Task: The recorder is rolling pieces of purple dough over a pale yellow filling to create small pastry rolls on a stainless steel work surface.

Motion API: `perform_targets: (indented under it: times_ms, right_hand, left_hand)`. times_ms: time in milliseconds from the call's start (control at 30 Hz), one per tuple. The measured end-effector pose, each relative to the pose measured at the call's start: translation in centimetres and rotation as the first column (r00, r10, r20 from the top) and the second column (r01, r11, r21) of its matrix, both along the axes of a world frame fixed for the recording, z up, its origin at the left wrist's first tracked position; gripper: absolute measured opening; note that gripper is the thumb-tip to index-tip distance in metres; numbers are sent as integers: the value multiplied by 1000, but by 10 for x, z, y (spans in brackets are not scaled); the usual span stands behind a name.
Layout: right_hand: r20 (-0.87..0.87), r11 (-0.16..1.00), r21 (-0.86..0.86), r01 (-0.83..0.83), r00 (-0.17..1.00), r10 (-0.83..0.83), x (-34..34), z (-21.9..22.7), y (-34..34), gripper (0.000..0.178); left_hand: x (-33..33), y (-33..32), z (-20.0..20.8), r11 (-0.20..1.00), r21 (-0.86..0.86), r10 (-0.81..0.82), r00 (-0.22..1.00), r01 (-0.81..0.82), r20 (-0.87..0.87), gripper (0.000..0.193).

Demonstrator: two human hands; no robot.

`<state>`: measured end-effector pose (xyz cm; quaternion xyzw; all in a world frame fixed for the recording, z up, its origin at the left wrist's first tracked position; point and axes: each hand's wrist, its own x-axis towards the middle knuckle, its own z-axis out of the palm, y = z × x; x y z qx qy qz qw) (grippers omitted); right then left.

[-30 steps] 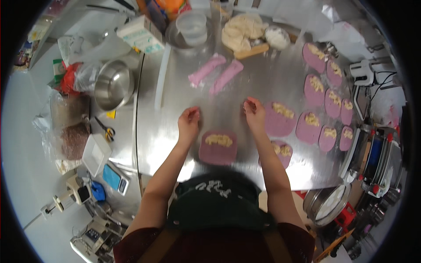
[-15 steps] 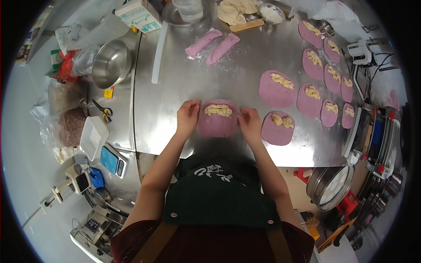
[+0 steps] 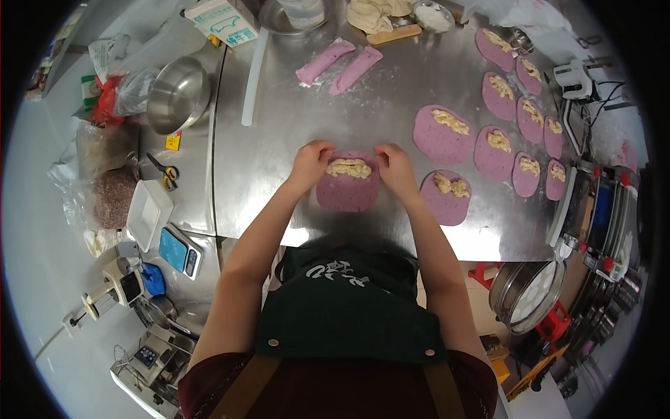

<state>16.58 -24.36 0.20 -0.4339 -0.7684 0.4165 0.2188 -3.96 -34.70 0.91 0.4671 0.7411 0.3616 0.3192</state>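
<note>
Bright light glares off the steel table [image 3: 502, 239], while fisheye distortion bends lines toward black corners.

Around me: stainless-steel worktable [image 3: 377, 119], centre, with white glare [image 3: 513, 241] lower right; pale wall [image 3: 42, 244], far left; beige floor [image 3: 478, 300], lower right.

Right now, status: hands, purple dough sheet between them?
Left hand, right hand: far corners of purple dough sheet. Unrolled, lumpy yellow filling atop. Neighbouring sheet apart, right.
</note>
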Motion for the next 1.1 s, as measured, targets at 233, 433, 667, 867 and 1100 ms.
perform_targets:
  times_ms: [233,433,667,867,1100]
  right_hand:
    - [269,988,-72,-134,952,148,-21,6,9,18]
    - [370,975,-85,-206,902,223,-26,8,14,16]
    - [395,971,-71,-230,887,239,-27,6,16,12]
    - [391,961,-45,-274,880,269,-29,13,16,10]
    - [302,948,9,-318,905,301,-22,13,16,9]
  left_hand:
    - [-8,22,7,954,-257,-179,982,158,-63,16]
    - [-1,24,5,936,-275,-274,944,218,-185,15]
    - [5,27,7,963,-200,-210,969,182,-128,13]
    - [9,27,11,951,-185,-288,931,249,-226,11]
    - [6,27,15,950,-173,-273,960,259,-66,14]
